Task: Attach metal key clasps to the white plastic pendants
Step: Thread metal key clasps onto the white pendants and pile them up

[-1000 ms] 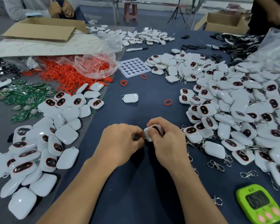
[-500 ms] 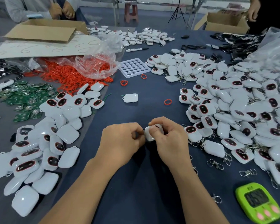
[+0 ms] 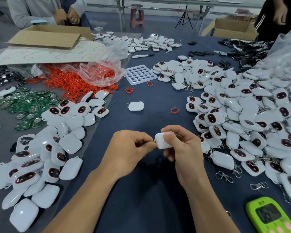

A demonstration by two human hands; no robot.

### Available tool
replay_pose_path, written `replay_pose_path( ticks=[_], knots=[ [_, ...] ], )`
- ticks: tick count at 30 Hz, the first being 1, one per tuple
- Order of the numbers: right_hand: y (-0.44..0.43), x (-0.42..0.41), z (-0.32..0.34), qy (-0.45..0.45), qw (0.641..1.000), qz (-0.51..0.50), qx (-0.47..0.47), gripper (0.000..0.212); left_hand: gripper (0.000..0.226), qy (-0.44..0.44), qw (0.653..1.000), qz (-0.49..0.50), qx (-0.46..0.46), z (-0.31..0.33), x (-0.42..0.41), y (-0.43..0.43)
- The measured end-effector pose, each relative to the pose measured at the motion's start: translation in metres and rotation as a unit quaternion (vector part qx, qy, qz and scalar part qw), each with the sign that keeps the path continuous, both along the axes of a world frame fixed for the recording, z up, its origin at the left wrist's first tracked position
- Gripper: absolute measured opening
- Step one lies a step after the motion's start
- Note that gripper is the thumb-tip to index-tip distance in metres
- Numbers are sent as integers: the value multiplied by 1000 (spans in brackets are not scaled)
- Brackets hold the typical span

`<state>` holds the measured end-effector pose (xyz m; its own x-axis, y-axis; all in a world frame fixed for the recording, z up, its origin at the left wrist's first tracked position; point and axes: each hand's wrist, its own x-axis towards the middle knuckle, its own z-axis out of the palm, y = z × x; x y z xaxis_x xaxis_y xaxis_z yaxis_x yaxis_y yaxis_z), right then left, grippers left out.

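White plastic crowds a dark blue cloth-covered worktop (image 3: pixel 141 190): near its front edge a person's right hand (image 3: pixel 183 148) grips a white rounded-square plastic pendant (image 3: pixel 161 141) between thumb and curled fingers, while the left hand (image 3: pixel 129 147) pinches the pendant's looped corner with curled fingertips; whether a clasp sits between them cannot be told. A heap of white pendants (image 3: pixel 45 148) lies along the left edge, and a larger heap of pendants with metal clasps (image 3: pixel 250 123) spreads along the right edge. Loose silver metal key clasps (image 3: pixel 224 177) lie just beside that larger heap, near a lime-green digital timer (image 3: pixel 270 216) at the front right corner. Orange plastic rings (image 3: pixel 71 81) spill from a clear plastic bag (image 3: pixel 101 71) toward the back left, beside green circuit boards (image 3: pixel 23 105)
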<state>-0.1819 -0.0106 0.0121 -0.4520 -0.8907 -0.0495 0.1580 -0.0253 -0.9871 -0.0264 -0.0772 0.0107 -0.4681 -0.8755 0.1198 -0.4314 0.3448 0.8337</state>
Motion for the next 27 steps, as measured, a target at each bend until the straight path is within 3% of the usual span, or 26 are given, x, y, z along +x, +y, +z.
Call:
replay_pose_path(
  ticks=[4, 9, 14, 17, 19, 21, 23, 25, 27],
  knots=[
    [0, 1, 3, -30, 1000, -4, 0, 30, 8, -24, 994, 43, -94, 0, -2, 7],
    [-3, 3, 5, -146, 989, -2, 4, 26, 21, 100, 994, 18, 25, 3, -10, 5],
    [-4, 3, 2, -163, 987, -2, 8, 20, 29, 146, 988, 44, 40, 1, -15, 9],
    [-4, 8, -1, -121, 992, -20, 0, 20, 24, 118, 989, 83, -37, -2, -15, 13],
    [-4, 10, -3, -82, 996, -40, -8, 20, 9, 52, 985, 97, -132, -3, -13, 14],
    [-4, 13, -7, -31, 997, -63, -19, 21, 19, -57, 961, 91, -254, -6, -12, 14],
    [-2, 15, -8, 6, 996, -79, -29, 17, 26, -114, 931, 80, -339, -7, -13, 13],
    [-2, 17, -9, 17, 996, -82, -30, 14, 25, -128, 923, 78, -355, -7, -13, 12],
    [-4, 16, -8, 7, 997, -74, -29, 16, 21, -113, 946, 91, -290, -6, -13, 13]
  ],
)
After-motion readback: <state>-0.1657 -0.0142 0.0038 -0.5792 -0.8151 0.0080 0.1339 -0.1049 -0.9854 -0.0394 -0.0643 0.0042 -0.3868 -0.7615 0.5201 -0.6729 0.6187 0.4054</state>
